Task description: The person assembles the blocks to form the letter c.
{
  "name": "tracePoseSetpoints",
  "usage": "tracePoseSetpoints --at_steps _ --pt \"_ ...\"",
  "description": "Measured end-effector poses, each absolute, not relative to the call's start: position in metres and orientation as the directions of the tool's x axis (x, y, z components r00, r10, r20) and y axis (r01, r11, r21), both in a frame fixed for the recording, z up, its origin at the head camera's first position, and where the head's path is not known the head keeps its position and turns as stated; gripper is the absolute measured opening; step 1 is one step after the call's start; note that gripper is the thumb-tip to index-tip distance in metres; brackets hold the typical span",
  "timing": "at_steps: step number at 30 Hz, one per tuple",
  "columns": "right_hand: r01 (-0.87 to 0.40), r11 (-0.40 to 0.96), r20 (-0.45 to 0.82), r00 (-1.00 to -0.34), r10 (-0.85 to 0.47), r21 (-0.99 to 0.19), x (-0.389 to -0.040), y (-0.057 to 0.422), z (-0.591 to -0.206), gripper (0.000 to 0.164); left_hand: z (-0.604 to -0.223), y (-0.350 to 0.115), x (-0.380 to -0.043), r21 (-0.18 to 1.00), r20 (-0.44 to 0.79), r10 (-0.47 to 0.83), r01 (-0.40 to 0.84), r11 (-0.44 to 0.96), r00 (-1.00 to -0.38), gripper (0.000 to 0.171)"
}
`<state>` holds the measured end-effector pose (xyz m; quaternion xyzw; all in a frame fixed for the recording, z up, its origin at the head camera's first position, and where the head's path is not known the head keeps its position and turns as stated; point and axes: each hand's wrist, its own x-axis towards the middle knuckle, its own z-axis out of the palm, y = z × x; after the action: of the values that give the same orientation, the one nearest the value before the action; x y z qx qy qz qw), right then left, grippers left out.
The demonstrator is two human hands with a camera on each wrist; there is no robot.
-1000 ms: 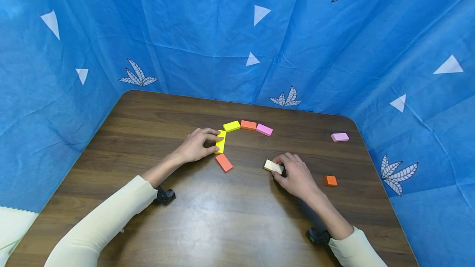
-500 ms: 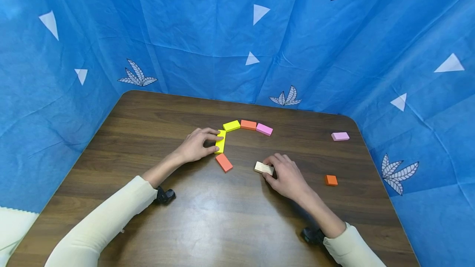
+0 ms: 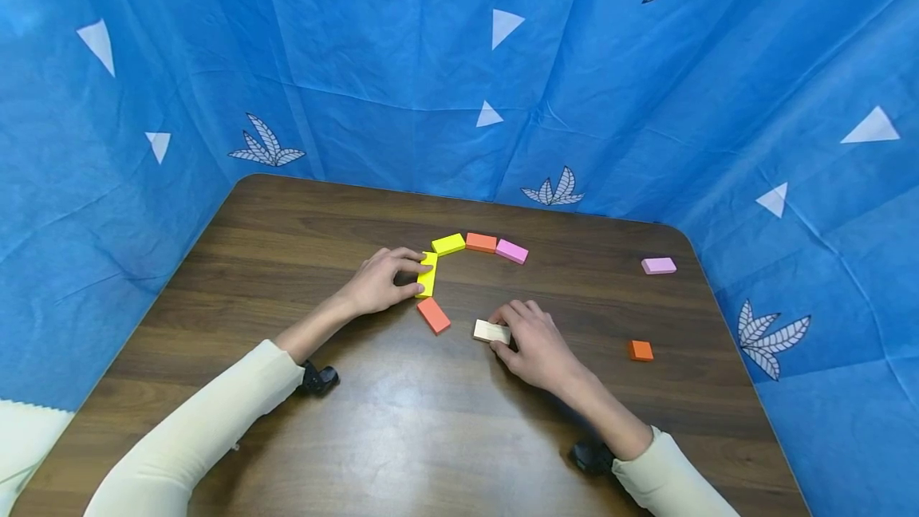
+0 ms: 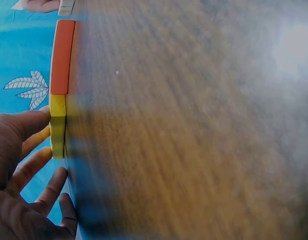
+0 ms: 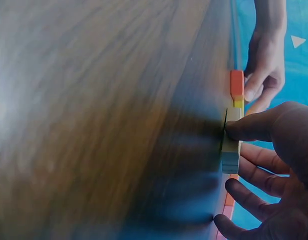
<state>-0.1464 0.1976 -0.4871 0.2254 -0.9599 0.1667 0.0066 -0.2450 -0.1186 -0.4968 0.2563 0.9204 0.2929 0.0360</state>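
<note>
In the head view, my left hand [image 3: 384, 279] holds a yellow block [image 3: 427, 275] between thumb and fingers. The block lies on the table, set lengthwise away from me. An orange-red block [image 3: 434, 315] lies angled at its near end. My right hand [image 3: 537, 344] pinches a pale wooden block [image 3: 491, 331] low at the table, a short gap to the right of that orange-red one. In the right wrist view, the thumb is on one side of the pale block [image 5: 231, 145] and fingers are on the other. A second yellow block [image 3: 448, 244] stands at the held yellow block's far end.
From the second yellow block, an orange-red block [image 3: 481, 242] and a pink block [image 3: 512, 251] continue a curved row. Further right lie another pink block [image 3: 658, 266] and an orange block [image 3: 641, 350]. Blue cloth [image 3: 459, 62] hangs behind the wooden table [image 3: 301, 214].
My right hand has slid left with the pale wooden block, towards the near orange-red block. My left hand and the curved row have stayed in place.
</note>
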Motion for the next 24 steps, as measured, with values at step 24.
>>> tracePoseSetpoints --at_steps 24 --pt "-0.469 0.814 0.041 -0.873 -0.486 -0.342 -0.148 0.170 -0.490 0.030 -0.498 -0.120 -0.244 0.566 0.075 0.483 0.436 0.699 -0.872 0.043"
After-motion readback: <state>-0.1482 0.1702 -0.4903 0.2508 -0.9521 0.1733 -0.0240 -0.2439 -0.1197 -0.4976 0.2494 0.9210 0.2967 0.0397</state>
